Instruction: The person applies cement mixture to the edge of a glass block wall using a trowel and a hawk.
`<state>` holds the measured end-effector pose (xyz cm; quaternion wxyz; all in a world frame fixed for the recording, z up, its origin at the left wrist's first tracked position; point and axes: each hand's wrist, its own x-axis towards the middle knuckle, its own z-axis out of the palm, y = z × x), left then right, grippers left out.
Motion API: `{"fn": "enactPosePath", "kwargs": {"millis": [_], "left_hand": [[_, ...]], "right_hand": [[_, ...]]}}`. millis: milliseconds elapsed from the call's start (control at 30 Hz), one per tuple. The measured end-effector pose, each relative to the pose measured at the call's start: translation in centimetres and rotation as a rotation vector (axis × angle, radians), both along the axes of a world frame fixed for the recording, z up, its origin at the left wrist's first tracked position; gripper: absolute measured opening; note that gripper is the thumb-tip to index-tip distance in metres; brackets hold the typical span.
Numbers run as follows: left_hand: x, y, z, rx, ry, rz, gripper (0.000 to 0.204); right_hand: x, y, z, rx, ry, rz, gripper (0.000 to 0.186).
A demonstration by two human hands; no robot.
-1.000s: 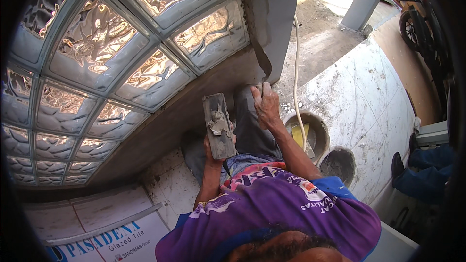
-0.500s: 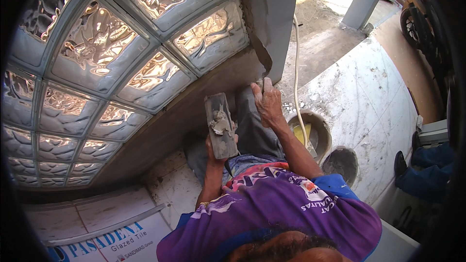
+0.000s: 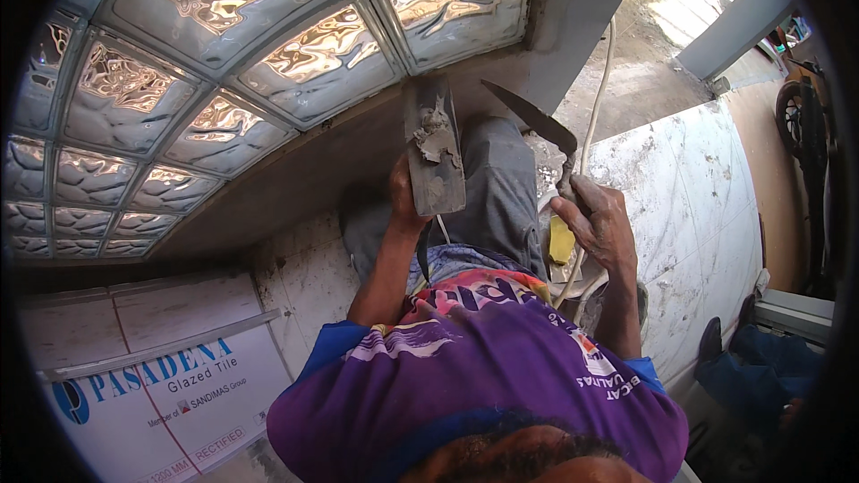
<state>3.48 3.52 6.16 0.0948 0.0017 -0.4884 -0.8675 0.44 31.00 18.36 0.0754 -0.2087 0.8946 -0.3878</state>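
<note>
Looking down from the head camera, the only view, a person in a purple shirt works at the base of a glass block wall (image 3: pixel 268 63) that curves across the far left of the scene.

The left hand (image 3: pixel 404 201) is closed around the near end of a flat rectangular mortar board (image 3: pixel 434 156), fingers wrapped under its edge. The board's long axis runs near to far, its far end reaching up toward the grey mortar ledge (image 3: pixel 358 139) under the lowest row of blocks. A lump of wet grey mortar (image 3: pixel 437 130) sits on the far half of the board.

The right hand (image 3: pixel 598 224) is closed around the handle of a pointed trowel (image 3: pixel 530 114). The blade angles from the hand toward the far left, its tip ending just right of the board's far end, near it but not touching. The mortar lump thus lies left of the blade tip, and the trowel hand is the nearer one to it apart from the hand bearing the board.

Between the hands are the person's grey trouser legs (image 3: pixel 501 188). A pale cord (image 3: pixel 595 98) runs down beside the right hand. To the right lies a white, stained sheet (image 3: pixel 689 206); at the near left stands a white printed carton (image 3: pixel 170 385).
</note>
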Motion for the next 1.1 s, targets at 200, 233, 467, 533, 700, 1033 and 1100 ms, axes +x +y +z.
{"fn": "enactPosePath", "kwargs": {"millis": [200,233,467,533,700,1033,1100], "left_hand": [[-0.2,-0.2,1.0,-0.55,0.143,0.201,0.043],[-0.2,-0.3,1.1,-0.645,0.179,0.229,0.042],[-0.3,-0.7,3.0,-1.115,0.403,0.379,0.039],[-0.4,-1.0,2.8,-1.283,0.493,0.474,0.039],[0.1,-0.5,2.9,-0.414,0.31,0.081,0.044],[1.8,-0.5,-0.7,-0.134,0.096,-0.022,0.048],[2.1,-0.2,-0.6,-0.251,0.106,0.047,0.046]], "right_hand": [[-0.4,0.2,2.0,0.1,0.068,0.232,0.03],[-0.6,0.1,2.0,0.113,0.079,0.25,0.03],[-1.5,-1.0,2.3,0.17,0.083,0.319,0.03],[-1.5,-1.2,2.3,0.171,0.092,0.304,0.03],[-1.6,-0.9,2.5,0.196,0.098,0.269,0.028],[-2.4,-4.9,-4.5,-0.158,0.3,-0.318,0.03],[-2.7,-7.1,-6.5,-0.271,0.292,-0.39,0.033]]}}
